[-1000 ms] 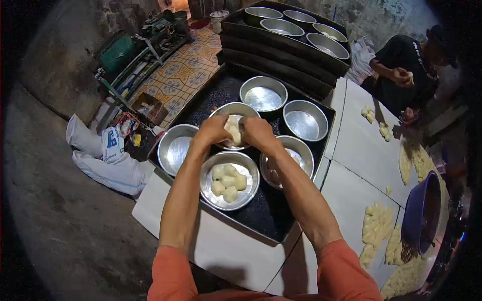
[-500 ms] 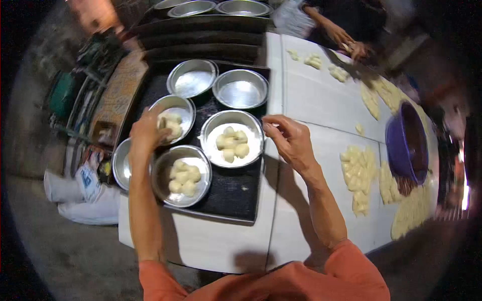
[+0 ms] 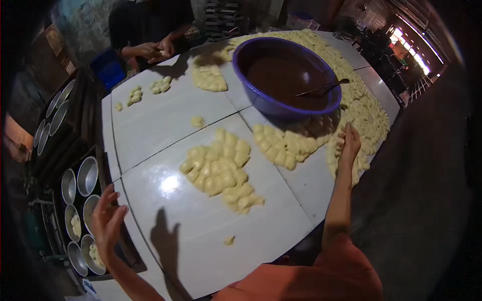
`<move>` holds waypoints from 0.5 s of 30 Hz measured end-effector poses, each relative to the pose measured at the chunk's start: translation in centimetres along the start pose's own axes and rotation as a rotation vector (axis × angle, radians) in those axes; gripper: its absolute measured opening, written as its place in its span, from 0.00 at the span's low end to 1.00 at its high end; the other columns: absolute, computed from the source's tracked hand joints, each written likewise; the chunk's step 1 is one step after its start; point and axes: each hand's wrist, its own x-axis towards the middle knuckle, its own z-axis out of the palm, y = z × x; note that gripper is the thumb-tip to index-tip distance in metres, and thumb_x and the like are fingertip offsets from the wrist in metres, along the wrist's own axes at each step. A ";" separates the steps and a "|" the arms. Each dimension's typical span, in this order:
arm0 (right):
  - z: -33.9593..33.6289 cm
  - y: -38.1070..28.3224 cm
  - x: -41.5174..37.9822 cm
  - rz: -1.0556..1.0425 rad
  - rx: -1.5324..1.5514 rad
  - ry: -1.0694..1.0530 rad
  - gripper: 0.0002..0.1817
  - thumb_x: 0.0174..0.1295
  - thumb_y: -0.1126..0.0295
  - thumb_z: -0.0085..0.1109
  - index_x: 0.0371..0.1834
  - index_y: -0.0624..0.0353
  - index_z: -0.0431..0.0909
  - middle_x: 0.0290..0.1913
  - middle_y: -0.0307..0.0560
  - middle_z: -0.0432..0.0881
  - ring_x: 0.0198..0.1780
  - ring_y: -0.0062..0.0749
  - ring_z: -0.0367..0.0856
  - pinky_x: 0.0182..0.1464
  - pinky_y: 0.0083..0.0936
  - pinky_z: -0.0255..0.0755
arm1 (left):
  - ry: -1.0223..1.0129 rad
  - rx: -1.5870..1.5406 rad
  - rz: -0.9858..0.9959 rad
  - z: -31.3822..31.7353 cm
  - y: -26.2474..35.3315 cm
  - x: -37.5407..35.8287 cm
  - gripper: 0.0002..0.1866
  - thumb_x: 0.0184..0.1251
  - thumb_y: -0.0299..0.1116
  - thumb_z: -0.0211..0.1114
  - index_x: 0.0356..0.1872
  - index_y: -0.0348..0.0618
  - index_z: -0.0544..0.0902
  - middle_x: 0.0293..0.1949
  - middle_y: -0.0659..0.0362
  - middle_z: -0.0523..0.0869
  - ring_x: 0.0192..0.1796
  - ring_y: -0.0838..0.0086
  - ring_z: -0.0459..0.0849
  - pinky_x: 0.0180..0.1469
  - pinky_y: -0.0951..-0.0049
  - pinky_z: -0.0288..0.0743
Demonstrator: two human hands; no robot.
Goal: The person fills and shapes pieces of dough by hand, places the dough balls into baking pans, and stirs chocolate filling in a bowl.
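Observation:
My left hand [image 3: 107, 220] hovers over the table's left side with thumb and fingers apart, holding nothing. Beyond it, round metal pans [image 3: 88, 175] stand in a dark tray, a couple with pale dough balls [image 3: 95, 255] in them. My right hand [image 3: 350, 144] reaches over the sheet of small dough pieces [image 3: 369, 125] at the table's right, fingers loosely extended and nothing visible in them. Close by it is a purple basin [image 3: 251, 93] of brown filling with a dark-handled utensil [image 3: 326, 88]. A cluster of dough pieces [image 3: 218, 165] lies mid-table, between my hands.
Another person's hands [image 3: 159, 49] work at the far left edge, near small dough clusters [image 3: 134, 95]. More dough [image 3: 288, 145] lies in front of the basin. Single bits [image 3: 229, 241] sit on the white tabletop [image 3: 150, 220]. Stacked trays of pans [image 3: 59, 118] stand left.
The view has swung right, so the pan tray now sits at the left. My left hand has come away from the dough in a pan; my right hand has moved from beside a pan to the dough sheet.

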 end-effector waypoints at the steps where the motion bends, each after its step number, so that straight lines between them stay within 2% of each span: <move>1: 0.1 -0.3 3.2 0.023 -0.085 0.006 0.36 0.62 0.35 0.62 0.56 0.59 0.80 0.41 0.40 0.81 0.38 0.23 0.79 0.34 0.24 0.71 | -0.051 -0.003 0.019 4.1 2.4 0.6 0.34 0.63 0.28 0.71 0.71 0.42 0.71 0.57 0.48 0.82 0.44 0.72 0.85 0.47 0.72 0.80; 3: 1.0 1.7 11.0 -0.008 -0.043 -0.109 0.46 0.57 0.28 0.59 0.63 0.61 0.77 0.43 0.43 0.80 0.39 0.25 0.77 0.38 0.27 0.70 | -0.232 -0.155 0.002 11.6 4.9 3.3 0.33 0.63 0.28 0.72 0.70 0.39 0.71 0.53 0.47 0.83 0.44 0.73 0.85 0.46 0.72 0.80; 5: 2.1 -0.9 15.4 0.191 -0.118 -0.281 0.47 0.60 0.34 0.62 0.67 0.68 0.71 0.58 0.59 0.78 0.58 0.43 0.78 0.50 0.33 0.74 | -0.297 -0.180 0.013 19.1 8.1 5.9 0.32 0.65 0.32 0.72 0.69 0.37 0.72 0.50 0.51 0.85 0.42 0.75 0.84 0.44 0.74 0.79; 7: 4.5 -0.5 19.2 0.211 -0.165 -0.268 0.49 0.60 0.34 0.62 0.67 0.71 0.70 0.59 0.61 0.78 0.59 0.45 0.77 0.54 0.37 0.73 | -0.312 -0.258 -0.035 25.4 10.3 8.6 0.31 0.69 0.44 0.67 0.68 0.39 0.72 0.48 0.55 0.87 0.38 0.77 0.84 0.41 0.74 0.78; 8: 5.9 -0.3 21.1 0.216 -0.185 -0.266 0.49 0.60 0.35 0.62 0.67 0.73 0.70 0.59 0.62 0.78 0.59 0.46 0.77 0.56 0.39 0.72 | -0.302 -0.305 -0.053 27.9 11.8 9.5 0.30 0.70 0.47 0.66 0.67 0.39 0.73 0.47 0.56 0.86 0.37 0.77 0.84 0.39 0.75 0.78; 9: 7.0 0.6 23.5 0.205 -0.222 -0.361 0.48 0.61 0.37 0.63 0.64 0.76 0.72 0.58 0.63 0.79 0.60 0.46 0.77 0.62 0.39 0.70 | -0.289 -0.353 -0.068 30.2 13.1 10.5 0.30 0.71 0.49 0.64 0.65 0.40 0.74 0.45 0.57 0.86 0.36 0.77 0.84 0.37 0.75 0.79; 11: 8.8 -0.6 24.6 0.111 -0.104 -0.454 0.43 0.60 0.40 0.64 0.58 0.76 0.77 0.52 0.60 0.82 0.56 0.43 0.79 0.62 0.36 0.69 | -0.195 -0.360 -0.124 34.6 14.7 12.9 0.29 0.73 0.54 0.61 0.62 0.40 0.75 0.43 0.58 0.85 0.34 0.79 0.83 0.33 0.77 0.78; 13: 10.0 0.4 26.3 -0.003 -0.048 -0.406 0.37 0.62 0.43 0.64 0.53 0.73 0.80 0.48 0.56 0.83 0.52 0.41 0.80 0.58 0.34 0.71 | -0.165 -0.441 -0.157 37.6 15.6 15.0 0.28 0.74 0.58 0.58 0.55 0.42 0.77 0.41 0.60 0.83 0.32 0.79 0.83 0.31 0.76 0.78; 14: 10.7 1.0 26.9 -0.059 -0.023 -0.382 0.34 0.63 0.44 0.64 0.50 0.71 0.81 0.47 0.54 0.84 0.49 0.40 0.81 0.56 0.32 0.71 | -0.140 -0.471 -0.154 39.0 15.5 16.1 0.27 0.74 0.61 0.56 0.49 0.44 0.76 0.36 0.62 0.81 0.32 0.78 0.83 0.30 0.76 0.78; 15: 11.3 0.6 26.9 -0.061 0.189 -0.399 0.30 0.63 0.46 0.64 0.47 0.69 0.81 0.44 0.52 0.83 0.47 0.38 0.80 0.54 0.32 0.71 | -0.110 -0.485 -0.133 40.0 15.6 16.9 0.27 0.74 0.62 0.56 0.45 0.44 0.75 0.32 0.65 0.76 0.30 0.81 0.81 0.30 0.75 0.79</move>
